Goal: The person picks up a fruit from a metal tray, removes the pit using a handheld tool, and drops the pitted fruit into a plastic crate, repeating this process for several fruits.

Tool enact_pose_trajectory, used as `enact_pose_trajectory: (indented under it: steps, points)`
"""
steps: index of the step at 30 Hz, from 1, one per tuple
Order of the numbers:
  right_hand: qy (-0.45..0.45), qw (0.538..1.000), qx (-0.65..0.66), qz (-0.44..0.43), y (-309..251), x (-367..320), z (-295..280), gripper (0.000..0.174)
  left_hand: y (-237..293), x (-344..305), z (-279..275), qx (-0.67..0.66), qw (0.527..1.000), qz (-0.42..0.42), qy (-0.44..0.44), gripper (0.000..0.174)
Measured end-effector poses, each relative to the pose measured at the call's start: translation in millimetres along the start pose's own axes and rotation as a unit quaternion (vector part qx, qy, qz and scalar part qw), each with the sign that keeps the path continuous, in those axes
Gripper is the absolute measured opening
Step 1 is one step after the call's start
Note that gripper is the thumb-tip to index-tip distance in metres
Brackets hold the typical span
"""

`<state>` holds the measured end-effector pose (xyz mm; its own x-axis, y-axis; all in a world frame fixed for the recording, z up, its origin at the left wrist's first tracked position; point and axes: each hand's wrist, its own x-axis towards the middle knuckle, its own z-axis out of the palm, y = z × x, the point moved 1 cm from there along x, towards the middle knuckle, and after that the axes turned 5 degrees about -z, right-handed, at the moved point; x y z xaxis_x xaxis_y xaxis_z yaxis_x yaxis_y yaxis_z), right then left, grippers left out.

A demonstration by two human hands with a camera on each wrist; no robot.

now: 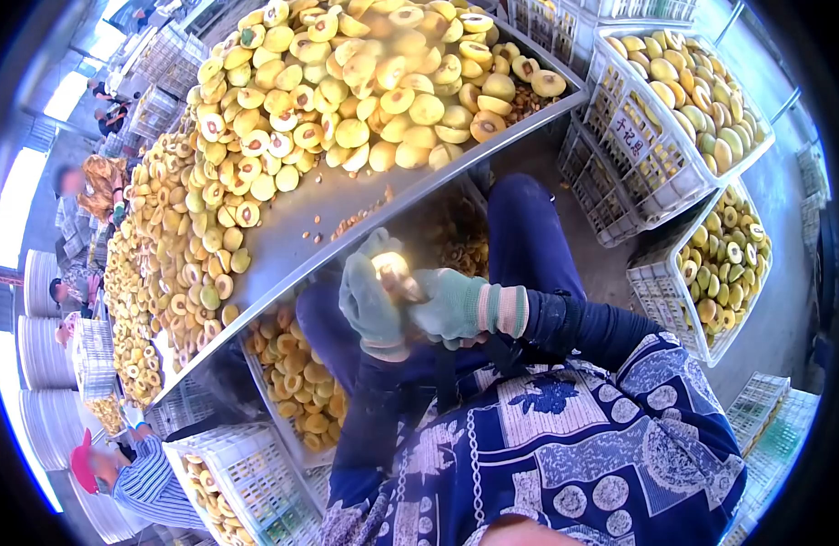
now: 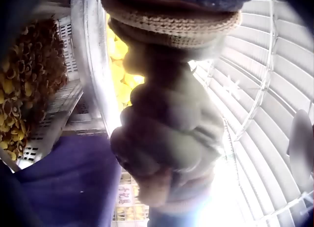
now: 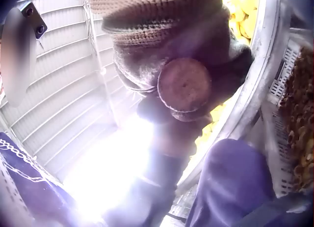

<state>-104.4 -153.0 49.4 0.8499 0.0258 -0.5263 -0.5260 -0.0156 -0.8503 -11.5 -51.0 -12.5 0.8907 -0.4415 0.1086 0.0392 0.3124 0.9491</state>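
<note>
In the head view my gloved left hand (image 1: 369,300) holds a yellow peach half (image 1: 389,266) above my lap, its top brightly lit. Close against it is my gloved right hand (image 1: 451,305), fingers curled round a tool. The round brown end of the tool's handle (image 3: 185,84) sticks out of that fist in the right wrist view; its working end is hidden between the hands. Seen from the left wrist, the left hand (image 2: 169,124) is dark, with fingers bent. A metal-rimmed table (image 1: 297,205) heaped with peach halves (image 1: 347,82) stands just beyond both hands.
Crates of peach halves stand at the right (image 1: 651,173) and lower left (image 1: 256,491). Another crate (image 1: 297,382) sits beside my left leg, under the table edge. Pits fill a crate (image 2: 73,70) below the table. A person in a red cap (image 1: 156,482) works at far left.
</note>
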Motion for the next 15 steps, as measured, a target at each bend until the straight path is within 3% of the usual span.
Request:
enact_pose_trajectory:
  steps: [3,5,9,11,13,15]
  points:
    - [-0.028,0.997,-0.078,0.005,-2,-5,-4,0.023,1,1,-8,0.015,0.997,-0.059,-0.037,0.050]
    - [-0.061,0.998,-0.021,0.016,4,-5,-7,0.020,2,3,-12,0.062,0.990,-0.109,-0.064,0.047]
    - [-0.128,0.990,0.050,0.021,13,-8,-13,0.019,1,2,-11,0.034,0.993,-0.089,-0.075,0.047]
    - [-0.175,0.963,0.207,-0.011,29,5,-12,0.019,0,1,-11,0.025,0.990,-0.121,-0.068,0.046]
    - [-0.166,0.967,0.193,0.000,27,4,-6,0.021,-8,-4,-13,0.036,0.992,-0.114,-0.027,0.045]
    - [-0.081,0.996,-0.012,0.039,24,9,-2,0.021,-11,-5,-16,0.038,0.989,-0.145,-0.011,0.044]
